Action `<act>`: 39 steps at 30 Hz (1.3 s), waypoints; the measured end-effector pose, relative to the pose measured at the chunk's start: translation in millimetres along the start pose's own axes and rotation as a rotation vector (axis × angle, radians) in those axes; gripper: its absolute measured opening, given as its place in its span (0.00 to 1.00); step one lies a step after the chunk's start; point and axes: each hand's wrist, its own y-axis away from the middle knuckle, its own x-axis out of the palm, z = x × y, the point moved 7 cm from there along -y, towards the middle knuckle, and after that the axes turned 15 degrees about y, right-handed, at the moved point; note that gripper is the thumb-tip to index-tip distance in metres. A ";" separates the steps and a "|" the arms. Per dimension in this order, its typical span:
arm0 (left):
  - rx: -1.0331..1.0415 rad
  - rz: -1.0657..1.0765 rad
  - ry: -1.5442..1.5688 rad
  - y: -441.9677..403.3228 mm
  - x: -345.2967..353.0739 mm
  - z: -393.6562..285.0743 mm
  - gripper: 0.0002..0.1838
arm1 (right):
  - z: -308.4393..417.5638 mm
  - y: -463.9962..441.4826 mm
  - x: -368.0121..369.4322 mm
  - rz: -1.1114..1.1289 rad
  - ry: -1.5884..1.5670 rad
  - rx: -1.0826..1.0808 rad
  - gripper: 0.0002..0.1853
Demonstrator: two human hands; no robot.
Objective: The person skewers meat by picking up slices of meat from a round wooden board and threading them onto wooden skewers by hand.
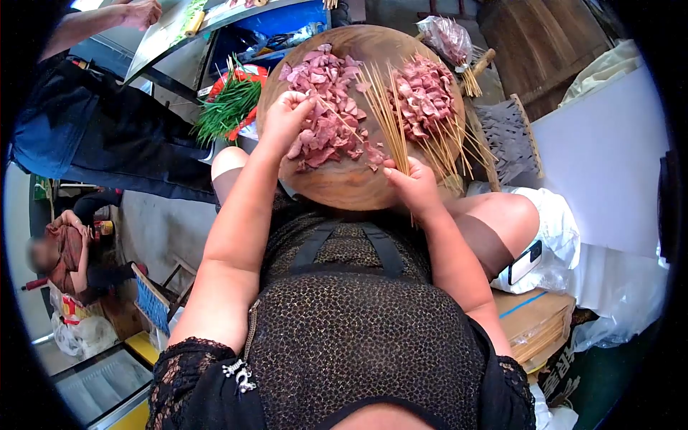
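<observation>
My left hand (288, 118) is closed in a pinch over the left meat pile. A thin bamboo skewer (338, 117) runs from its fingertips down across the meat, with small pieces of meat near its lower end. My right hand (416, 188) grips a bundle of bamboo skewers (389, 118) that fans upward. Sliced pinkish meat (326, 79) lies in a loose pile on a round wooden board (322, 185). To the right is a heap of meat threaded on skewers (424, 97), their bare sticks pointing down and right.
Green stalks (233, 104) in a red bag stand left of the board. A bagged bunch of skewers (448, 43) lies beyond it. A phone (525, 263) rests by my right thigh. Another person's hand (140, 13) is over a metal table (161, 43); a seated person (72, 244) is farther left.
</observation>
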 end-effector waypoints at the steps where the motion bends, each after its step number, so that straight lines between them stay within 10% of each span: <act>1: -0.037 0.016 0.019 1.3 0.9 3.0 0.07 | -1.5 -0.4 0.8 0.013 0.021 0.010 0.09; 39: -0.087 -0.073 0.611 18.5 14.5 6.9 0.04 | -11.7 11.6 -0.1 0.020 0.021 0.101 0.09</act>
